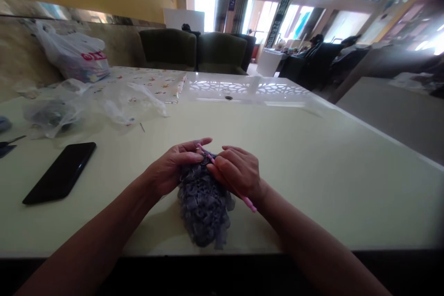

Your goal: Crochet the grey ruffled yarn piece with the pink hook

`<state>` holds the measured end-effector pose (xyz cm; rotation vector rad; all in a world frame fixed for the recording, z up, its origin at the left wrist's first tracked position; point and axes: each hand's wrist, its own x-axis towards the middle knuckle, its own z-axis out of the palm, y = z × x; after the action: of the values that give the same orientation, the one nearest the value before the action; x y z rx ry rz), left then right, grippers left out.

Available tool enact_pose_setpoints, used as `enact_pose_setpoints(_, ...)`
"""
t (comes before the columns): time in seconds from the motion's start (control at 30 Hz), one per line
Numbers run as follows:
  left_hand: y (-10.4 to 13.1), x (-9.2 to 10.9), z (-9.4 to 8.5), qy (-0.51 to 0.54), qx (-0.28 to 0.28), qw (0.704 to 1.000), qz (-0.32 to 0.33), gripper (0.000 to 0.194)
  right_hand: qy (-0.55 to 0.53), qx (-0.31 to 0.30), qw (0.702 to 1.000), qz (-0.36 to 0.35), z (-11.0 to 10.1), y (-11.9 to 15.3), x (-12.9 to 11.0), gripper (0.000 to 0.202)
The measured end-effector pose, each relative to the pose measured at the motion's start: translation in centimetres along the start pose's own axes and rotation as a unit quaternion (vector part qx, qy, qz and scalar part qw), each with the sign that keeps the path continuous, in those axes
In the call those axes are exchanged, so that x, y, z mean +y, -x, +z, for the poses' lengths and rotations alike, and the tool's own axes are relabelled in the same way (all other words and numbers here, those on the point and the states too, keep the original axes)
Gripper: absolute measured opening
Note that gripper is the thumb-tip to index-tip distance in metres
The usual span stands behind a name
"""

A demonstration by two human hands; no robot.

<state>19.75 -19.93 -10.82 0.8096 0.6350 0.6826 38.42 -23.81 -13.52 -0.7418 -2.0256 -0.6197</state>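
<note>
A dark grey-purple piece of crochet work [203,203], ruffled along its sides, hangs down toward the table's near edge. My left hand [175,162] pinches its upper end between thumb and fingers, with the index finger stretched out along the top. In my right hand [239,169] is a pink crochet hook [248,203]; its tip reaches into the top of the work beside my left thumb. The right fingers are wrapped around the hook's middle, so that part is hidden. The stitch at the hook's tip is too small to make out.
On the pale table [312,171], a black phone [60,173] lies at left. Behind it are clear plastic bags [55,113] and a full white carrier bag [78,58]. Dark scissors [10,143] lie at the left edge. Green chairs [222,51] stand beyond; people sit farther back.
</note>
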Motion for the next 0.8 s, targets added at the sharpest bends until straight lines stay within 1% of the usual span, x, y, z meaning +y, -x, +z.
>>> enact_pose_setpoints(0.1, 0.1, 0.4, -0.6, -0.017, 0.007, 0.999, 0.027, 0.057, -0.071, -0.001, 0.997, 0.033, -0.4, -0.4, 0.2, 0.023)
enact_pose_setpoints(0.13, 0.0, 0.4, -0.8, -0.023, 0.01, 0.999, 0.036, 0.057, -0.097, -0.006, 0.994, 0.051, -0.6, -0.5, 0.2, 0.023)
enact_pose_setpoints(0.2, -0.1, 0.5, -1.1, -0.04, 0.013, 0.997, 0.058, 0.056, -0.153, -0.019, 0.982, 0.11, -1.1, -0.6, 0.3, 0.025)
enact_pose_setpoints(0.3, -0.3, 0.4, -1.3, -0.09, 0.027, 0.991, 0.096, 0.05, -0.227, -0.05, 0.95, 0.209, -2.0, -0.8, 0.7, 0.028)
enact_pose_setpoints(0.37, -0.3, 0.3, -1.3, -0.124, 0.038, 0.985, 0.111, 0.046, -0.275, -0.08, 0.924, 0.255, -2.5, -1.0, 1.0, 0.029)
enact_pose_setpoints(0.43, -0.3, 0.2, -1.0, -0.14, 0.037, 0.984, 0.108, 0.045, -0.333, -0.096, 0.891, 0.294, -2.7, -1.2, 1.3, 0.03)
enact_pose_setpoints(0.47, -0.2, 0.0, -0.9, -0.138, 0.028, 0.985, 0.099, 0.045, -0.356, -0.094, 0.876, 0.312, -2.6, -1.2, 1.4, 0.03)
enact_pose_setpoints(0.5, -0.2, -0.1, -0.7, -0.129, 0.015, 0.988, 0.087, 0.047, -0.368, -0.082, 0.869, 0.322, -2.4, -1.3, 1.4, 0.028)
enact_pose_setpoints(0.53, -0.2, -0.3, -0.6, -0.117, 0.002, 0.99, 0.076, 0.048, -0.364, -0.063, 0.873, 0.319, -2.2, -1.3, 1.3, 0.027)
enact_pose_setpoints(0.6, -0.2, -0.6, -0.4, -0.097, -0.014, 0.993, 0.063, 0.048, -0.315, -0.031, 0.907, 0.278, -1.4, -1.2, 0.9, 0.02)
enact_pose_setpoints(0.63, -0.2, -0.7, -0.4, -0.092, -0.016, 0.994, 0.063, 0.047, -0.283, -0.025, 0.925, 0.252, -1.1, -1.1, 0.6, 0.017)
enact_pose_setpoints(0.67, -0.2, -0.8, -0.4, -0.094, -0.016, 0.993, 0.066, 0.046, -0.257, -0.023, 0.937, 0.235, -0.8, -1.0, 0.3, 0.015)
enact_pose_setpoints(0.73, -0.3, -0.8, -0.5, -0.122, -0.017, 0.989, 0.079, 0.043, -0.234, -0.016, 0.941, 0.244, -0.5, -0.8, -0.3, 0.014)
enact_pose_setpoints(0.77, -0.3, -0.7, -0.6, -0.16, -0.022, 0.983, 0.092, 0.04, -0.23, -0.004, 0.937, 0.261, -0.5, -0.7, -0.5, 0.015)
enact_pose_setpoints(0.8, -0.4, -0.5, -0.8, -0.217, -0.027, 0.969, 0.113, 0.034, -0.228, 0.01, 0.932, 0.28, -0.4, -0.6, -0.7, 0.017)
